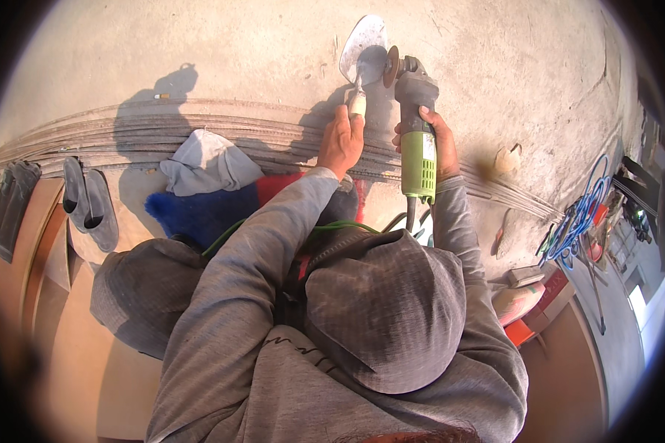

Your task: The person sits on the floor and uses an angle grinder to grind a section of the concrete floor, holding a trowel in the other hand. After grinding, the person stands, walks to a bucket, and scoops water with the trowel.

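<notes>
My left hand (340,142) is closed around the pale handle of a trowel, whose rounded metal blade (360,43) points away from me over the concrete floor. In my right hand (445,144) is a green and black angle grinder (419,156), gripped around its body with the head pointing away. Its brownish disc (391,66) stands edge-on beside the right edge of the trowel blade; whether they touch I cannot tell. A dark cord runs from the grinder's rear toward my lap. Part of my right hand is hidden behind the tool.
Long thin rods (144,129) lie across the floor before me. Left are a grey cloth (208,162), a blue and red fluffy mat (192,214) and grey slippers (102,210). On the right lie a coiled blue cable (587,210) and a sack (517,301). A green cord passes by my legs.
</notes>
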`<state>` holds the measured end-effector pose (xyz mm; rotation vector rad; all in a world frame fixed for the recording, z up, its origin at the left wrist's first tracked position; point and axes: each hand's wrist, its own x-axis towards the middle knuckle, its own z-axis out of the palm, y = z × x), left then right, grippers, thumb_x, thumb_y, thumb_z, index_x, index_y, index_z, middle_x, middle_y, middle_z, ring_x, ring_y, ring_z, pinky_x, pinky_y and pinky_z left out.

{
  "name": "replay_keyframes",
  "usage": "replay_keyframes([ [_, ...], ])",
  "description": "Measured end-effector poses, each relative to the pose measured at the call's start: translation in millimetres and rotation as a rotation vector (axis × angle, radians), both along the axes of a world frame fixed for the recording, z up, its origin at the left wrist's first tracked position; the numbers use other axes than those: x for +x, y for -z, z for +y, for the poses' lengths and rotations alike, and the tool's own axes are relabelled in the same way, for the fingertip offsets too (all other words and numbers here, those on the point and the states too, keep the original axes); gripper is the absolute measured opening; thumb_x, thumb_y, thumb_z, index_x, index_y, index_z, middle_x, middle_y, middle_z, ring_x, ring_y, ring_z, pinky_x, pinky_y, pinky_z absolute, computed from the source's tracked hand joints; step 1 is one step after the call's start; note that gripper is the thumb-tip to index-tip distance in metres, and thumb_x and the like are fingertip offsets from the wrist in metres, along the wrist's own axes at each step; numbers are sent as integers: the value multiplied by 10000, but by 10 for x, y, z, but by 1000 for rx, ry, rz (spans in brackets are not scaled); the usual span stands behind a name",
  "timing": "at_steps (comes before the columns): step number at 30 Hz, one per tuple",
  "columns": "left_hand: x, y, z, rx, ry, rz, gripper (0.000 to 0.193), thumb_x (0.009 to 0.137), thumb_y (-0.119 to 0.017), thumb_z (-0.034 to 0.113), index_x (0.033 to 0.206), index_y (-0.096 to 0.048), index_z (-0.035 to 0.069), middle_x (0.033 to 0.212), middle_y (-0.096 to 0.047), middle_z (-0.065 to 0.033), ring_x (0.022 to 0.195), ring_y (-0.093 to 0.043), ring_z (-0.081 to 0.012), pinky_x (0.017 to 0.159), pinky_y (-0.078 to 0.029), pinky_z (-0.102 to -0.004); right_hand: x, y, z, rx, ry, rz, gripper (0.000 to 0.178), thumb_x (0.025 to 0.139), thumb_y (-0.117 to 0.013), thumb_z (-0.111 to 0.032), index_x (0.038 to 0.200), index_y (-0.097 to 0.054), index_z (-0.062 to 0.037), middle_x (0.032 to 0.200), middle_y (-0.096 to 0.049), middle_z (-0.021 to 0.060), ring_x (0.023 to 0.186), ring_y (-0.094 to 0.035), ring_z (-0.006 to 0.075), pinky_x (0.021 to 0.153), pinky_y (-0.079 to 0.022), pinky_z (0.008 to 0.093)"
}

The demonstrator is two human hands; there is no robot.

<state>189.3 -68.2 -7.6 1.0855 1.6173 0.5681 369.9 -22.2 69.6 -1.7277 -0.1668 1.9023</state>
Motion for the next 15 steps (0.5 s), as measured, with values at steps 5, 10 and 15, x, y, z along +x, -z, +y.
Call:
replay_keyframes([
  [5, 11, 215, -104, 112, 46, 43, 363, 1014, -452, 318, 1129, -447, -26, 1003, -608, -355, 951, -572, -534, 824, -450, -579, -40, -34, -195, -41, 50, 75, 486, 876, -643, -425, 1063, -538, 11, 806, -659, 175, 595, -659, 270, 518, -548, 358],
  [10, 11, 223, -109, 105, 75, 52, 359, 1013, -453, 324, 1120, -452, -18, 1015, -607, -347, 953, -568, -529, 821, -446, -576, -48, -50, -142, -34, 34, 2, 493, 873, -647, -426, 1071, -539, 12, 808, -661, 175, 602, -667, 273, 537, -558, 364],
  [15, -16, 7, -10, -9, 3, -10, 345, 1009, -458, 328, 1080, -457, -10, 977, -607, -348, 940, -566, -530, 810, -436, -582, -27, -52, 95, -5, -40, -37, 521, 877, -641, -441, 1091, -558, 26, 826, -669, 169, 638, -685, 256, 574, -573, 345],
])
